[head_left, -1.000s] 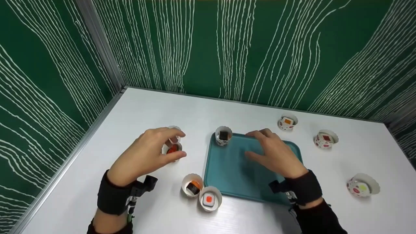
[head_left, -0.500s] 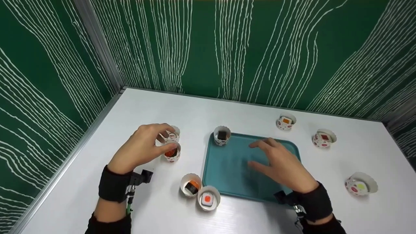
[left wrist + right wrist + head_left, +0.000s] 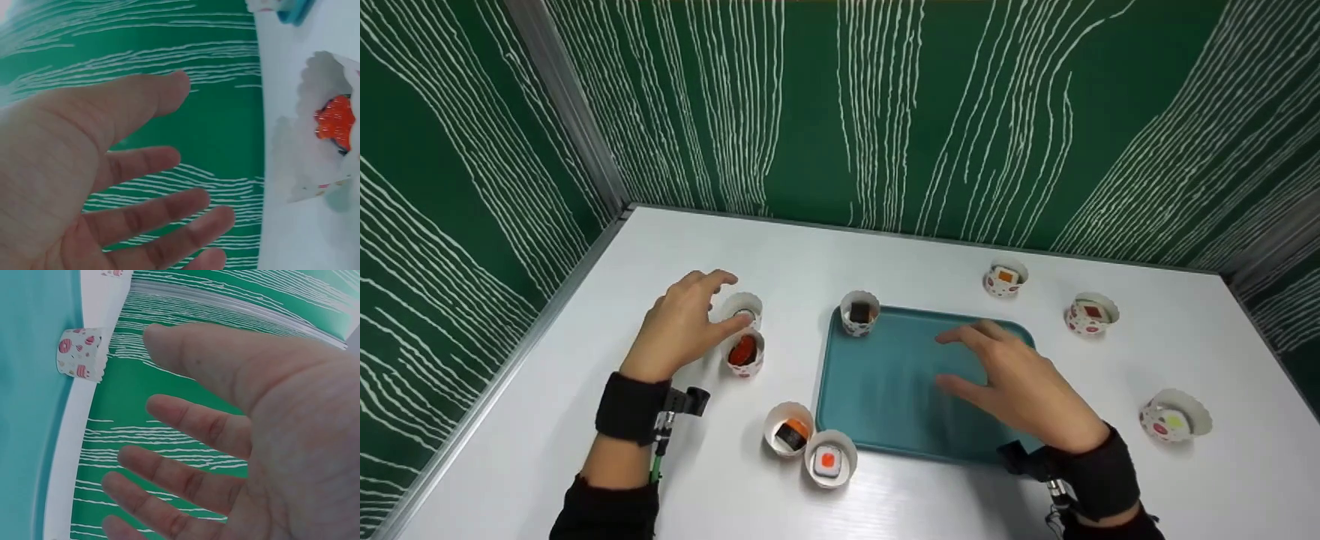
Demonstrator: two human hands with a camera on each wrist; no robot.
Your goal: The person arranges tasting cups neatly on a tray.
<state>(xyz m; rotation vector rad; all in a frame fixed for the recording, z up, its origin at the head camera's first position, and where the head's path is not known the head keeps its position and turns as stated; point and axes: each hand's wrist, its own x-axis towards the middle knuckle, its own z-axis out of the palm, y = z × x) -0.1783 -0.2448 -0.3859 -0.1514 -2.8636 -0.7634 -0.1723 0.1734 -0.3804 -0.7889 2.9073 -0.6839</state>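
My left hand hovers with spread fingers just left of two paper cups. The nearer paper cup holds a sushi piece topped with red roe; the one behind it is partly covered by my thumb in the head view. Over the right part of a teal tray, my right hand is held with fingers apart and nothing between them. On the tray's back left corner stands a patterned paper cup with a dark-topped sushi piece.
At the tray's front left corner stand two cups, one with an orange-and-black sushi piece, the other with a white, orange-centred piece. Right of the tray are three more cups. Green walls border the white table.
My left hand has drawn back to the left, uncovering more of the two cups beside it. My right hand has shifted right and nearer over the tray. The head view has turned slightly.
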